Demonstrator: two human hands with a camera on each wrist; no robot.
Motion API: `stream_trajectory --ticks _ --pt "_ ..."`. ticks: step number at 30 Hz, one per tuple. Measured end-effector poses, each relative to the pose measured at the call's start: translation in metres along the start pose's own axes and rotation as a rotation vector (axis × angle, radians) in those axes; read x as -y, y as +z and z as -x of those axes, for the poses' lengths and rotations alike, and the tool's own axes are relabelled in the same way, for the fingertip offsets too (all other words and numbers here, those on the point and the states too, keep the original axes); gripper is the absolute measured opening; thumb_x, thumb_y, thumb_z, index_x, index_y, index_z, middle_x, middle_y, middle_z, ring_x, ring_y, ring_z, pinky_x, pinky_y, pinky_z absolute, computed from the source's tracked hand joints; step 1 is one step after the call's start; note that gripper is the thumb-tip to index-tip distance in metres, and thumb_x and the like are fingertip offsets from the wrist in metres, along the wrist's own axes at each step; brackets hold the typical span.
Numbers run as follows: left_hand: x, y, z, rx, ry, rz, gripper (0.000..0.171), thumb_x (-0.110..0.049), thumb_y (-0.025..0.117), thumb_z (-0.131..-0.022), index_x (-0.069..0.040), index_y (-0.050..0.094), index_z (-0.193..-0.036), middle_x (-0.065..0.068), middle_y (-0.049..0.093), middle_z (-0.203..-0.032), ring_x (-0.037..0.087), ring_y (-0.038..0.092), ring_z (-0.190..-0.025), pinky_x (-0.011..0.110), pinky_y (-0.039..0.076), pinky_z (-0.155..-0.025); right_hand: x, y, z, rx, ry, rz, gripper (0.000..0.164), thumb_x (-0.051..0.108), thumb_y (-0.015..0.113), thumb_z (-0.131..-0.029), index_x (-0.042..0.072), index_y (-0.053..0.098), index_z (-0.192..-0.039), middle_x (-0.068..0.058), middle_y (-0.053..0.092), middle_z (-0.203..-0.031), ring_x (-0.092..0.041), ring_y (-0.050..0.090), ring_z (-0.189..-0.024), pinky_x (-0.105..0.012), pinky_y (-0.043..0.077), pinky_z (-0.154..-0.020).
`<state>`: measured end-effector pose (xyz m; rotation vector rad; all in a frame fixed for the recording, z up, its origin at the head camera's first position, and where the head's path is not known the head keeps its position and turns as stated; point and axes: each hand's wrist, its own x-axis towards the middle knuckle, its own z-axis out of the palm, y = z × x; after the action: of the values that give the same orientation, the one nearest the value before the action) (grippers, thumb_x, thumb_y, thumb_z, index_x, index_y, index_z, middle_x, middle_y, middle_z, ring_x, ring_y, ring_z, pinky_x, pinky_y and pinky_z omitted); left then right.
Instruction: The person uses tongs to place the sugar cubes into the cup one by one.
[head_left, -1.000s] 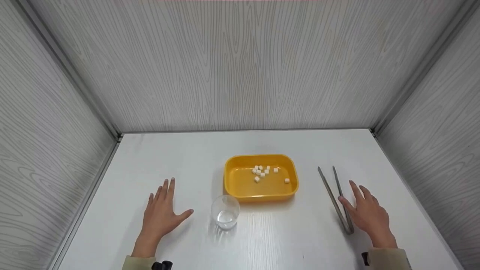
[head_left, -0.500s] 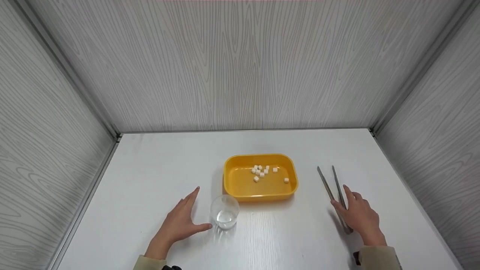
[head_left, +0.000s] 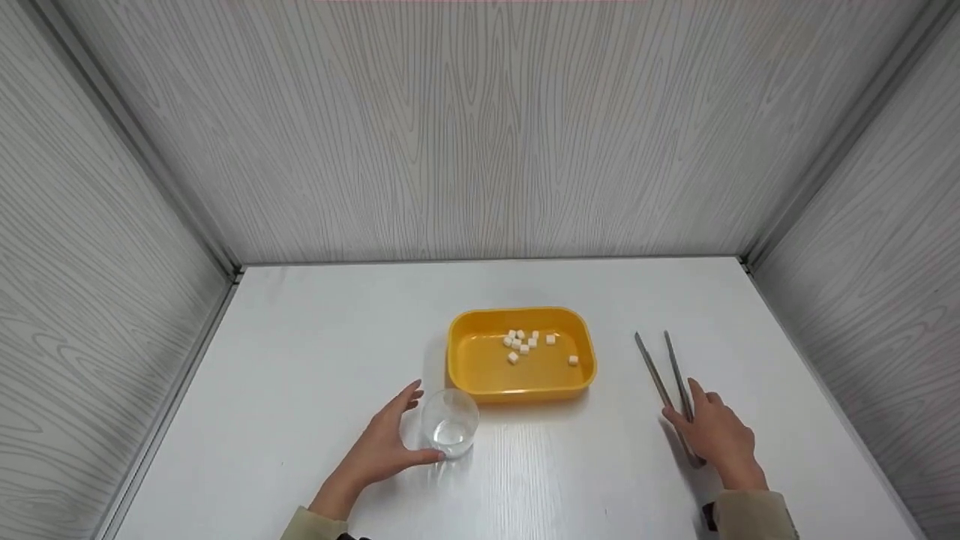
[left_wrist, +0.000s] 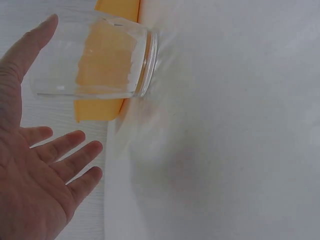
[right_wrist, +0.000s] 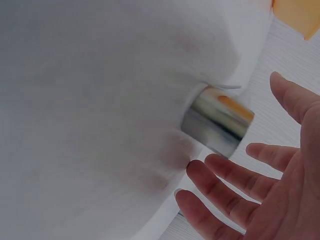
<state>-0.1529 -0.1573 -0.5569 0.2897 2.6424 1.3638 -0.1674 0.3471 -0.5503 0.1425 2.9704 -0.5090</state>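
A clear glass (head_left: pixel 450 420) stands upright on the table, left of centre. My left hand (head_left: pixel 381 448) is spread beside it, thumb in front and fingers at its left; in the left wrist view the palm faces the glass (left_wrist: pixel 105 55) with the fingers extended. Metal tongs (head_left: pixel 654 369) lie on the right, tips pointing away and bent end near me. Over their near half hovers my right hand (head_left: pixel 720 435), its thumb overlapping one arm. The right wrist view has its fingers loosely spread around the shiny bent end (right_wrist: pixel 217 120).
Behind the glass sits a yellow tray (head_left: pixel 525 395) holding several small white cubes (head_left: pixel 523 349). The white table (head_left: pixel 337 307) is bounded by grey wood-grain panels (head_left: pixel 480 135) at the back and on both sides.
My left hand has moved right to the glass, its spread narrowing slightly. My right hand has shifted a little left and forward over the tongs. Glass, tray and tongs stay put.
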Motion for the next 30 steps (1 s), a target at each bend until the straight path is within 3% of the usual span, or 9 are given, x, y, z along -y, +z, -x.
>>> stream_trajectory --ticks 9,19,30 --pt "-0.001 0.014 -0.001 0.022 0.034 0.100 0.106 -0.040 0.089 -0.068 -0.010 0.032 -0.152 0.014 0.045 -0.147 0.037 0.043 -0.133 0.056 0.036 -0.108 0.004 0.002 0.000 0.011 0.035 0.026 0.078 0.043 0.060 -0.095 -0.017 0.035 -0.138 -0.042 0.046 -0.125 -0.054 0.056 -0.102 -0.059 0.054 -0.070" --pt "-0.008 0.029 -0.006 -0.034 0.032 0.184 0.101 -0.034 0.091 -0.066 -0.011 0.037 -0.148 0.014 0.046 -0.146 0.036 0.042 -0.134 0.056 0.036 -0.107 0.005 0.003 -0.002 0.006 0.045 0.043 0.056 0.035 0.064 -0.093 -0.016 0.056 -0.116 -0.032 0.054 -0.105 -0.031 0.058 -0.073 -0.044 0.053 -0.054" --pt "-0.008 0.034 -0.006 -0.054 0.034 0.251 0.103 -0.027 0.092 -0.065 -0.009 0.033 -0.148 0.015 0.052 -0.140 0.037 0.044 -0.131 0.058 0.032 -0.109 0.009 0.006 -0.005 -0.012 0.062 0.021 0.053 0.027 0.065 -0.091 -0.017 0.054 -0.116 -0.026 0.053 -0.096 -0.032 0.057 -0.074 -0.046 0.053 -0.056"
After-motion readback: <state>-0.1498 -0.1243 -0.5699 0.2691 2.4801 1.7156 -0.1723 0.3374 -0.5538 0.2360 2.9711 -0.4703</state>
